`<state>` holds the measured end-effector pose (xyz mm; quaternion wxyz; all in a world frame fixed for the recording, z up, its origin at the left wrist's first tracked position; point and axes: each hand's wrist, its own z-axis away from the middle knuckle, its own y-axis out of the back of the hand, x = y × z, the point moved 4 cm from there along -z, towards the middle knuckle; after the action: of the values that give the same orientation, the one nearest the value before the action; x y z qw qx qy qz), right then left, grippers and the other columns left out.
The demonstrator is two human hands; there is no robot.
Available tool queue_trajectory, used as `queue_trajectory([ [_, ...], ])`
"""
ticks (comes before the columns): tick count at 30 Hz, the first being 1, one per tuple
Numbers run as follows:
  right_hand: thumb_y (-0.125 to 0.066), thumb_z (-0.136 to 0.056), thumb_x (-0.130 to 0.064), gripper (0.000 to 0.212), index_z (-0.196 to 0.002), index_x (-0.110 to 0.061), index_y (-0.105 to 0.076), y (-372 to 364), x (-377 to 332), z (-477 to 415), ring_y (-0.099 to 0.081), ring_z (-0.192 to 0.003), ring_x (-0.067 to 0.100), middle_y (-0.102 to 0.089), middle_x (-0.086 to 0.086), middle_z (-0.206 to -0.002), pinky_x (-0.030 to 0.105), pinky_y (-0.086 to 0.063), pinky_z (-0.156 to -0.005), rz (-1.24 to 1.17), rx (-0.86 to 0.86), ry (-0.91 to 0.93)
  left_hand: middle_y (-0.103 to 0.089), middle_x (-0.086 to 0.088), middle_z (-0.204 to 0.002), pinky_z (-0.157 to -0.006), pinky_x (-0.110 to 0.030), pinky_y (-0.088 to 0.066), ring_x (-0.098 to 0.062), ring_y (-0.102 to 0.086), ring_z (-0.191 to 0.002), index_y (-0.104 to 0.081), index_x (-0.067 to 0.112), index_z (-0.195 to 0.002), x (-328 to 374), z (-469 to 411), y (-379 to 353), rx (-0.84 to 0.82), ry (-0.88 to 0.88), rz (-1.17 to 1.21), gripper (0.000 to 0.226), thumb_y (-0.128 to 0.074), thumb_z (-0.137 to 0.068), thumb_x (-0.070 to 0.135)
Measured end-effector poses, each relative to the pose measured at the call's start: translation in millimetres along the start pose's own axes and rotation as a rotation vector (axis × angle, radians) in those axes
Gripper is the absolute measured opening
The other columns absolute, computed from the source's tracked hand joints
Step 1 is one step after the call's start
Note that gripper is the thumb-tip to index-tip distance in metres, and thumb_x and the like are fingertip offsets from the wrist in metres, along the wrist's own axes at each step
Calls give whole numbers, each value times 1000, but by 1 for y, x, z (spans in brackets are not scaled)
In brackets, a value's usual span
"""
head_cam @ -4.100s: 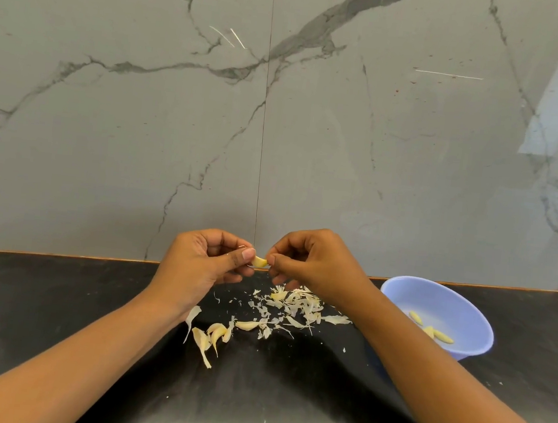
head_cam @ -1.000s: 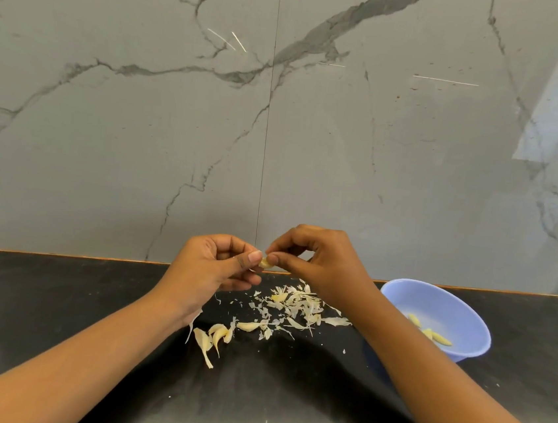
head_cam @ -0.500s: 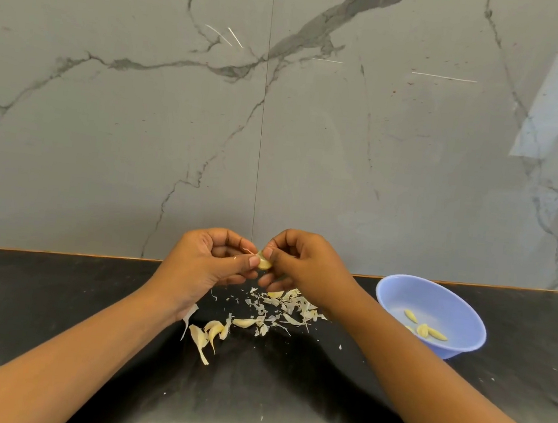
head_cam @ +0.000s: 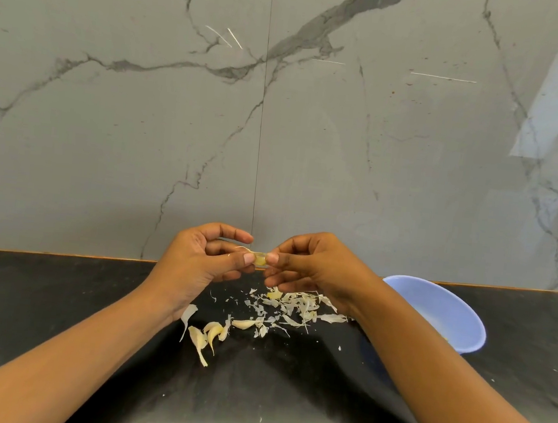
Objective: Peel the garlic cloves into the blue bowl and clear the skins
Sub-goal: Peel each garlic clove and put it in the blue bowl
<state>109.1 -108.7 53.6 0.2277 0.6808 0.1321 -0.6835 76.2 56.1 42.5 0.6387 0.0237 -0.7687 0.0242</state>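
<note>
Pale-yellow and half bare, the garlic clove (head_cam: 260, 259) is held up in front of the grey marble wall (head_cam: 107, 124). The left hand (head_cam: 196, 264) pinches one end between thumb and forefinger. The right hand (head_cam: 315, 266) nips the other end with its fingertips, and a thin strip of skin (head_cam: 243, 248) curls off towards 10 o'clock. Holding it raised over the black countertop (head_cam: 54, 308) likely lets loosened peel drop onto the heap of skins (head_cam: 295, 307) lying at 6 o'clock from the hands. A few unpeeled cloves (head_cam: 209, 335) wait at 7 o'clock, just beside the left wrist and within easy reach. The blue bowl (head_cam: 443, 308) stands at 4 o'clock, partly hidden by the right forearm and near enough for a short drop once this clove is clean. Clearing the skins is not yet begun.
</note>
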Motion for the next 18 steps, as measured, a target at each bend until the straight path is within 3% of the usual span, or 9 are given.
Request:
queue_trajectory([
  [9,-64,-86,-7,6,-89,-4,-68,-2,0,1,-70,-67,15,-73,10,-77,20,-57,-60,-82,-27,-25,-76,-6,-84,-62,-19,-57,-16,-74,-79,-70,9,-89,-1,0,2,0,-26,12,27,-74,-63,17],
  [18,-61,-88,-5,9,-89,1,-68,-5,5,0,-70,-62,15,-72,14,-76,20,-57,-55,-240,13,-99,-76,-5,-79,-67,-22,-59,-17,-73,-77,-72,10,-82,3,1,4,76,-196,-112,17,-76,-66,16],
])
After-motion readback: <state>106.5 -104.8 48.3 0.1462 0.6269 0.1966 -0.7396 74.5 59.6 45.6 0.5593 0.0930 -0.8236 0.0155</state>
